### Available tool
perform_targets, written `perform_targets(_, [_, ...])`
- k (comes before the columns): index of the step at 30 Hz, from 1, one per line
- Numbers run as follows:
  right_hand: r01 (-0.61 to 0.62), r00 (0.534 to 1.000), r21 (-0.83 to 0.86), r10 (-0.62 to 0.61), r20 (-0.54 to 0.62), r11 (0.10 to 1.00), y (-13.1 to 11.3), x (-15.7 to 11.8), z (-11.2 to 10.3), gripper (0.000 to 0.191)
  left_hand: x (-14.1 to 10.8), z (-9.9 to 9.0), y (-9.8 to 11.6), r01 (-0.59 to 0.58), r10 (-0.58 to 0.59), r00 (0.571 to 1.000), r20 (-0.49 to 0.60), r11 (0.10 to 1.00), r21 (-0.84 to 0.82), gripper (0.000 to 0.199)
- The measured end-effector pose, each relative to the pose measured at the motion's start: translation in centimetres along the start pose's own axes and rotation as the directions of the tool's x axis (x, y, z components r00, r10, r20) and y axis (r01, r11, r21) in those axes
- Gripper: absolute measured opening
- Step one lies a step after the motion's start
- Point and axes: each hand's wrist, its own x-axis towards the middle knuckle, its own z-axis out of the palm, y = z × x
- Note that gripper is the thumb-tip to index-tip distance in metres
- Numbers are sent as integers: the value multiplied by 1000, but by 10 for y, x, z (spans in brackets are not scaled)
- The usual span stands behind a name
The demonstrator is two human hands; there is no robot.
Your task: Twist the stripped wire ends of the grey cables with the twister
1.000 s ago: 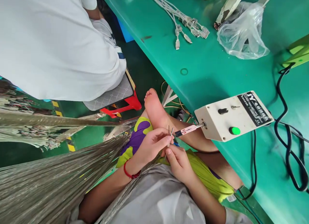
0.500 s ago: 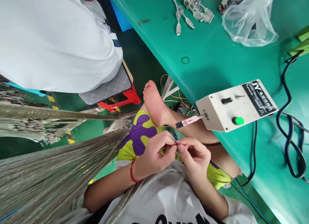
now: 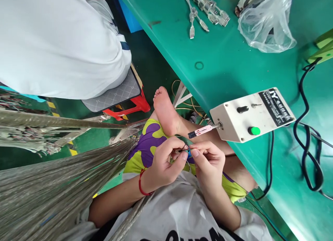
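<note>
A pair of thin, dark insulated wires (image 3: 185,150) is held over the person's lap, just nearer the body than the off-white, box-shaped device with a round green button (image 3: 234,125). That device sits at the edge of the smooth green tabletop (image 3: 221,66), and the pink-and-black flat clip (image 3: 200,131) on its metal shaft points out above the lap, near the wires but apart from them.

The left hand (image 3: 169,161) has its thumb and first fingers closed on the wires; the right hand (image 3: 209,163) pinches their other visible stretch, fingertips just beside the left's. Exactly where each wire ends is hidden by the fingers.

The wires look very light and bendy, springy enough to splay, and their plastic skin is probably a little slippery. Fine strands inside would likely break under hard twisting, so the better hold seems a gentle fingertip pinch on the insulated length, close to the ends, rather than on any bare tip.
</note>
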Motion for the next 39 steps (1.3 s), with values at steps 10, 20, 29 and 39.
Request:
perform_targets(10, [-69,997,48,67,38,996,-1,6,8,28,-1,0,-3,90,-94,994,-54,993,-75,13])
perform_targets(20, [124,992,-88,-121,38,988,-2,4,9,15,7,-3,-4,47,-49,997,-51,998,-48,14])
perform_targets(29, [335,938,-155,-312,152,930,-12,-6,11,14,11,-6,1,-144,144,989,35,989,17,13])
perform_targets(39, [210,972,-17,-207,114,978,8,-11,1,9,7,-1,1,-123,122,992,-12,992,-35,2])
